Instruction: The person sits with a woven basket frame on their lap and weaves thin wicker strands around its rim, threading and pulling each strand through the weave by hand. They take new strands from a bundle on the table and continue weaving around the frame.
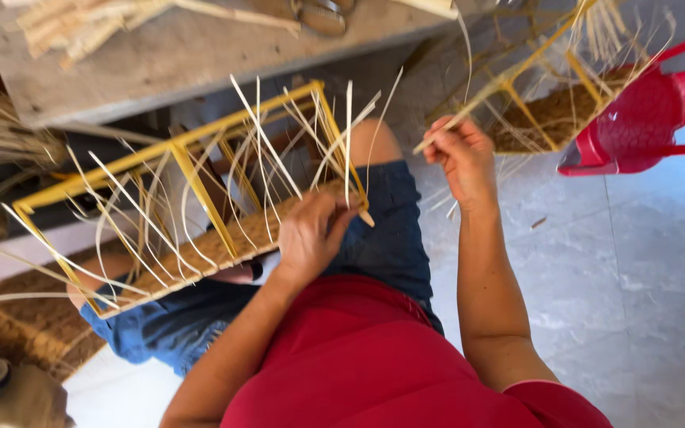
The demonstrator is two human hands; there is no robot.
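Note:
A yellow wooden frame (188, 170) with a woven brown bottom lies across my lap, with several pale cane strips (263, 139) sticking up from it. My left hand (308, 235) rests on the frame's near corner, fingers curled on the woven edge and a strip end. My right hand (463, 154) is raised to the right of the frame, pinching a thin pale strip (438, 135) that runs up and away to the right.
A grey wooden bench (176, 55) with loose cane pieces stands ahead. A second yellow frame (552, 111) with woven base sits on a red plastic chair (652, 119) at the upper right. A woven mat (17, 317) lies at the left, grey tiled floor at the right.

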